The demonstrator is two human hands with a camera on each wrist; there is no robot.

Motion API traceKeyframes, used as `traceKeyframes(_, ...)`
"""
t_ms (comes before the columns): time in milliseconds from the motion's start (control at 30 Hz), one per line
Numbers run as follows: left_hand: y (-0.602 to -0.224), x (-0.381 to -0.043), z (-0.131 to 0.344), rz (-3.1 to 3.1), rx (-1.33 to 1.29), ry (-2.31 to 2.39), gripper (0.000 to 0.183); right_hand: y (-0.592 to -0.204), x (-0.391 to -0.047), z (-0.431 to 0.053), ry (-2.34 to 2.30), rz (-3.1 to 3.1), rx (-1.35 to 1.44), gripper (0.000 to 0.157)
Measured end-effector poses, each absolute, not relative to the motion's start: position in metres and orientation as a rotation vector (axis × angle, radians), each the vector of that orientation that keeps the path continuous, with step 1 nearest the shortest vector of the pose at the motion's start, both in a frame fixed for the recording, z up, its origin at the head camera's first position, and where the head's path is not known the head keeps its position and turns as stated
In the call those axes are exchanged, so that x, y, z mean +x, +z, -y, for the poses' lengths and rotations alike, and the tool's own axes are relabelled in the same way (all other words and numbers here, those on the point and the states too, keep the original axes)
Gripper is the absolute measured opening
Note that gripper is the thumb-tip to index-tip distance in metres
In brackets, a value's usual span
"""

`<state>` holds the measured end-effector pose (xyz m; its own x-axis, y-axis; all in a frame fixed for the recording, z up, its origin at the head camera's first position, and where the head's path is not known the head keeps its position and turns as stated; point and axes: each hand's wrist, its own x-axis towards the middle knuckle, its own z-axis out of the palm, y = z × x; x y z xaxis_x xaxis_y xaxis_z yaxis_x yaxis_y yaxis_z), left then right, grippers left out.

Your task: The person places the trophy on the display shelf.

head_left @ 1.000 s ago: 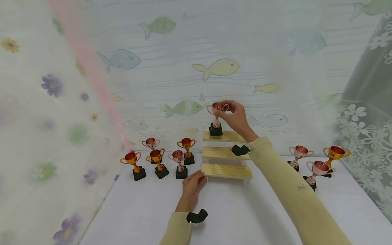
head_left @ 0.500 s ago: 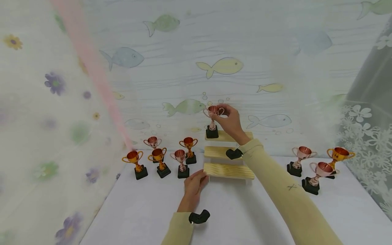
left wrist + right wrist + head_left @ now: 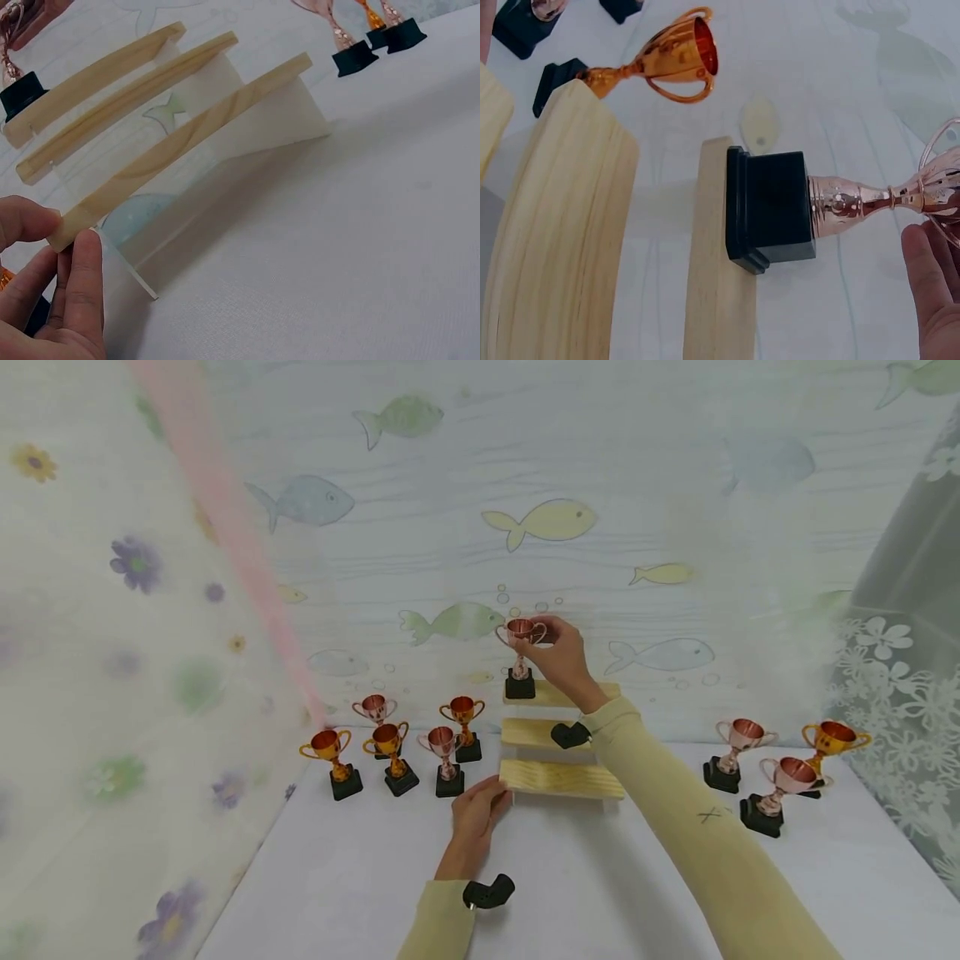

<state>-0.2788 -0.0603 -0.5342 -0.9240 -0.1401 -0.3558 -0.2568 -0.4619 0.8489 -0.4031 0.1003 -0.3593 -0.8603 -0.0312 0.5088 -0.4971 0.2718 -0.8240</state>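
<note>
My right hand (image 3: 561,658) holds a rose-gold trophy cup (image 3: 520,662) by its bowl, thumb in front and fingers behind. In the right wrist view the trophy's black base (image 3: 774,208) sits on the top wooden step (image 3: 721,315), near its left end. The stand (image 3: 561,779) has three wooden steps on clear side panels. Down at its lowest step, my left hand (image 3: 474,814) pinches the left end; in the left wrist view the thumb (image 3: 28,222) lies above the board and the fingers (image 3: 84,277) below.
Left of the stand, several gold and rose-gold trophies (image 3: 387,752) stand on the white table (image 3: 570,885). At the right are two rose-gold trophies (image 3: 772,797) and a gold trophy (image 3: 831,739). A fish-patterned curtain (image 3: 420,560) hangs behind.
My right hand has moved the rose-gold trophy slightly left and down onto the top step. The left hand keeps its grip on the lowest step. The head view has shifted a little.
</note>
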Motion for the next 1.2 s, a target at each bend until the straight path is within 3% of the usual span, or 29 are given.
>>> traceKeyframes(200, -0.534, -0.28, 0.062, -1.584, -0.608, 2.548, 0.039, -0.361, -0.396, -0.108, 1.637, 2.179, 0.45, 0.048)
traceKeyframes(500, -0.532, -0.28, 0.059, -1.579, -0.618, 2.548, 0.039, -0.371, -0.354, -0.149, 1.673, 2.335, 0.303, 0.059)
traceKeyframes(900, -0.529, -0.278, 0.063, -1.572, -0.622, 2.547, 0.041, -0.426, -0.284, -0.197, 1.649, 2.415, 0.415, 0.041)
traceKeyframes(1200, -0.53, -0.278, 0.064, -1.577, -0.592, 2.542, 0.042, -0.468, -0.209, -0.252, 1.503, 2.655, 0.256, 0.033)
